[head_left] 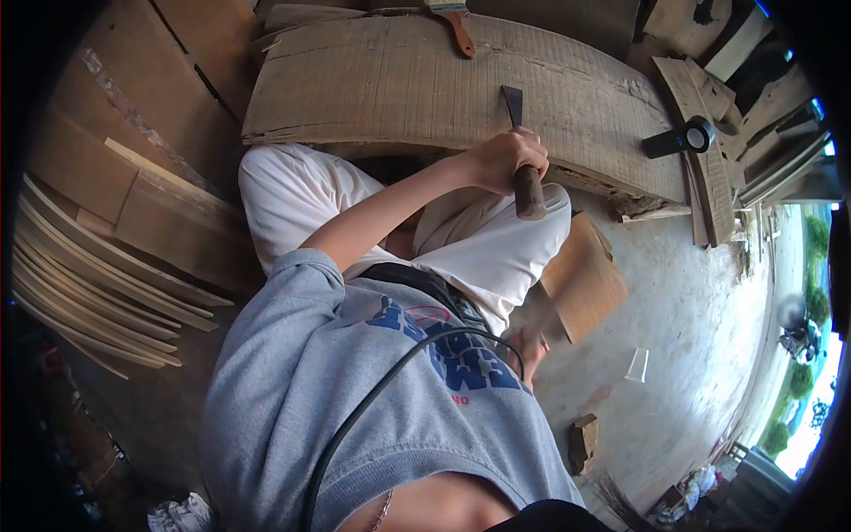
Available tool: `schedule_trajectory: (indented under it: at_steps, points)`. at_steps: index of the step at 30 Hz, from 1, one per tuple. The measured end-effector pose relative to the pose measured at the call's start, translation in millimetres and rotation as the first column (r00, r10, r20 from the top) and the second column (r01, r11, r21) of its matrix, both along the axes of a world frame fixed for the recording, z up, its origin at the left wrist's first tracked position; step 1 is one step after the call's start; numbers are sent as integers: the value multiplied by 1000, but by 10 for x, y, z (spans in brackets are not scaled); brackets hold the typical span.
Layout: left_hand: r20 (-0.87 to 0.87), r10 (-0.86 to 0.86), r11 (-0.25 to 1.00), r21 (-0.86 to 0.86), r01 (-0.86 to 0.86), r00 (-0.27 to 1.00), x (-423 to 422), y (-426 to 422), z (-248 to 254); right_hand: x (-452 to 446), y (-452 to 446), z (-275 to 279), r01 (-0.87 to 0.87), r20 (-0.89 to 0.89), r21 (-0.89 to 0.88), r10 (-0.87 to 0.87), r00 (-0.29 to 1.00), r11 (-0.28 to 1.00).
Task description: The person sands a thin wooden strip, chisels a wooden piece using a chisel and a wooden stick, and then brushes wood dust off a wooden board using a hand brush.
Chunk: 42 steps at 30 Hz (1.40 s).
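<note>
My left hand (507, 160) is closed around a chisel (529, 193) with a wooden handle and a dark, flat metal blade. The blade points away from me, its tip over the upper face of a broad, rough-sawn wooden plank (381, 80) lying across in front of my legs. Low on the right, beside my thigh, my right hand (529, 352) is partly hidden by my sweatshirt and smeared by motion. A blurred streak runs near it, in front of a flat brown piece (585, 277); whether the hand holds anything is unclear.
A paintbrush (456, 31) lies at the plank's far edge. Toward its right end stands a dark cylindrical object (678, 139) near a narrow board (696, 133). Curved thin strips (97, 293) are stacked at left. A clear cup (636, 365) and a wood block (582, 443) rest on the floor.
</note>
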<state>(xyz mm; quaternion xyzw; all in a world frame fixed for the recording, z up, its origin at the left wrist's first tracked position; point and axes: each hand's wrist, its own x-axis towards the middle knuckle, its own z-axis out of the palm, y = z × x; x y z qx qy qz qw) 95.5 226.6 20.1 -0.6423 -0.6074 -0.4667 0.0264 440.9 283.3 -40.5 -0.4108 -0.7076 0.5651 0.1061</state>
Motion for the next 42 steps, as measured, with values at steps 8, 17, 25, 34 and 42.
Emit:
schedule_trajectory:
  at_steps: [8, 17, 25, 34, 42]
  points:
    - [38, 39, 998, 56, -41, 999, -247, 104, 4, -35, 99, -238, -201, -116, 536, 308, 944, 820]
    - [-8, 32, 999, 30, -31, 999, -514, 193, -65, -390, 171, -122, -238, -105, 491, 329, 939, 838]
    - [-24, 88, 996, -8, -88, 996, -689, 255, -11, -528, 218, -194, -244, -57, 454, 301, 952, 857]
    - [-81, 94, 995, -13, -96, 992, -1048, 395, -117, -921, 350, 30, -328, 58, 291, 326, 944, 899]
    - [25, 67, 998, 7, -67, 997, -872, 413, 69, -652, 495, -126, -29, -341, 223, 106, 934, 974]
